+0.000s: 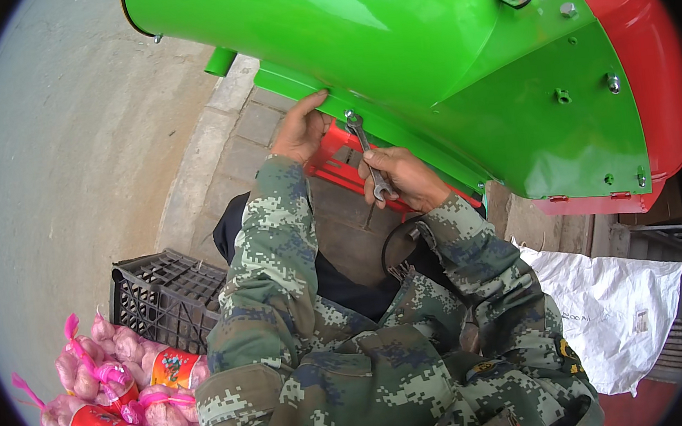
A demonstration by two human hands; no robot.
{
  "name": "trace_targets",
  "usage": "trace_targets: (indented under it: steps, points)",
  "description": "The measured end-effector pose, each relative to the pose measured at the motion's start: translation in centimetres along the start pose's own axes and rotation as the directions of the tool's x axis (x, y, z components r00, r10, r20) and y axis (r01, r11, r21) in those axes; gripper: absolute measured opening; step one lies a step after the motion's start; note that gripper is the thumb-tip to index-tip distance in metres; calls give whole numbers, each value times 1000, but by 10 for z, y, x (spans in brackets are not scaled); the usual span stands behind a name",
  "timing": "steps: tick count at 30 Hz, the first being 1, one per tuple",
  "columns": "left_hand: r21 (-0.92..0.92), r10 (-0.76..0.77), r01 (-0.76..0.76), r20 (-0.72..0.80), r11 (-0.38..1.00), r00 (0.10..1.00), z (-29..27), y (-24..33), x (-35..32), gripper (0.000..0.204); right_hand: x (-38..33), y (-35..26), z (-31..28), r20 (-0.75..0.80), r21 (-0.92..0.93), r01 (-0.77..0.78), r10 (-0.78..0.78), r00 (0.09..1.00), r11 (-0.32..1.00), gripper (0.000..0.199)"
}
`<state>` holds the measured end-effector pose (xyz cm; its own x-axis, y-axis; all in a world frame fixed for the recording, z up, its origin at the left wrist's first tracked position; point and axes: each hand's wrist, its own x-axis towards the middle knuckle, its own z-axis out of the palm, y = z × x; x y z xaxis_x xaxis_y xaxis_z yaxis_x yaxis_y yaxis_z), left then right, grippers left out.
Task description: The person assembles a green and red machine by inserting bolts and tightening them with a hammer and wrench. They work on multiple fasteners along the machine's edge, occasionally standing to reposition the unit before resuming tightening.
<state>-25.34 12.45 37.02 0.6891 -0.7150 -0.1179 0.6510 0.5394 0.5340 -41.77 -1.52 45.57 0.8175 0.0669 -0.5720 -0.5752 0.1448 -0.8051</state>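
Note:
A big green machine housing with a red end part fills the top of the view. My left hand presses against the lower green edge of the housing, fingers curled under it. My right hand grips a metal spanner, whose upper end sits at the underside of the green edge, just right of my left hand. Below the two hands shows a red frame part. Both forearms wear camouflage sleeves.
A black plastic crate stands at lower left. Net bags of garlic with pink ties lie in front of it. A white sack lies at right. Bolts stud the green panel. Grey pavement lies at left.

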Motion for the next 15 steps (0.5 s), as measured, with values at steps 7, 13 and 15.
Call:
trace_targets:
  steps: [7, 13, 15]
  points:
    - [-41, -9, 9, 4, 999, 1000, -4, 0, 3, 35, 1, 4, 0, -47, -2, 52, -52, 998, 999, 37]
    - [-72, 11, -3, 101, 997, 995, -2, 2, 0, 34, 2, -1, 11, -110, 11, 48, -47, 993, 999, 40]
    - [-56, -21, 23, 30, 998, 999, -3, 1, 0, 34, 7, 4, 26, -118, 107, 52, -39, 992, 993, 40]
